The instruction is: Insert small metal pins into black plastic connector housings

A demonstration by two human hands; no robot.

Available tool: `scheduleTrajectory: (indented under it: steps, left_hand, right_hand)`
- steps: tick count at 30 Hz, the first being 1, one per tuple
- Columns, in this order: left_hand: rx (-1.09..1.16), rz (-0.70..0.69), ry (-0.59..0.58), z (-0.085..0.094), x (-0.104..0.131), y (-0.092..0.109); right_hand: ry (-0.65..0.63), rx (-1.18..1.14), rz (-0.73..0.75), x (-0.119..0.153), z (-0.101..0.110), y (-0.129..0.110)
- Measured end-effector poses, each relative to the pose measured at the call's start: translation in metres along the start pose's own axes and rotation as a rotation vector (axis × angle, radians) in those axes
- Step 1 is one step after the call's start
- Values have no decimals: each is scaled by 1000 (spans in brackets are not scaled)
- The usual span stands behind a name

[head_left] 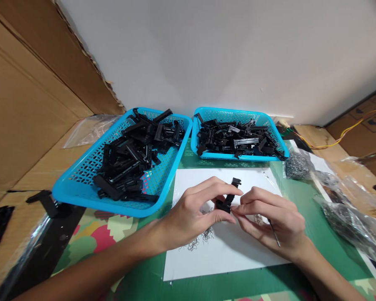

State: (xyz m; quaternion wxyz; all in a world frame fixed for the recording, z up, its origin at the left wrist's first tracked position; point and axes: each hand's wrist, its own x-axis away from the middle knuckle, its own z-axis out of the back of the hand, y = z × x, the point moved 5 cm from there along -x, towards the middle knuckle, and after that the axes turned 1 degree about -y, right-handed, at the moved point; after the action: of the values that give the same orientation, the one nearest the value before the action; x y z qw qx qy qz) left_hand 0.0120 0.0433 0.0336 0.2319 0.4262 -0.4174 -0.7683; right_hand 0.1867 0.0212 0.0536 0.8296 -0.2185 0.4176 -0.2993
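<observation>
Between thumb and fingers, my left hand (200, 205) grips a small black plastic part (228, 200) with notched ends, tilted above a white sheet (184, 267). My right hand (272, 217) is closed, its fingertips pressed against the lower right side of that part. A thin metal rod (274, 234) sticks out below the right hand's curled fingers; its other end is hidden in the hand. Whether the right fingertips also pinch something small cannot be made out. Small bent wire pieces (192, 244) lie in a loose pile on the sheet, partly under the left hand.
Two blue baskets, one at left (113, 209) and one at back right (241, 157), hold many black plastic parts. Clear bags of small metal pieces (297, 164) lie at right. Loose black parts (0, 225) rest at far left. Cardboard (28, 92) and a white wall (213, 54) bound the table.
</observation>
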Motion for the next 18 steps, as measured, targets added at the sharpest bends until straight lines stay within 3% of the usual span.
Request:
scheduleTrajectory:
  steps: [8, 18]
  left_hand:
    - [4, -9, -28, 0, 0, 0]
    - [102, 15, 19, 1, -5, 8]
  right_hand:
    - [-55, -157, -72, 3, -3, 5]
    - [-28, -316, -160, 6, -5, 8]
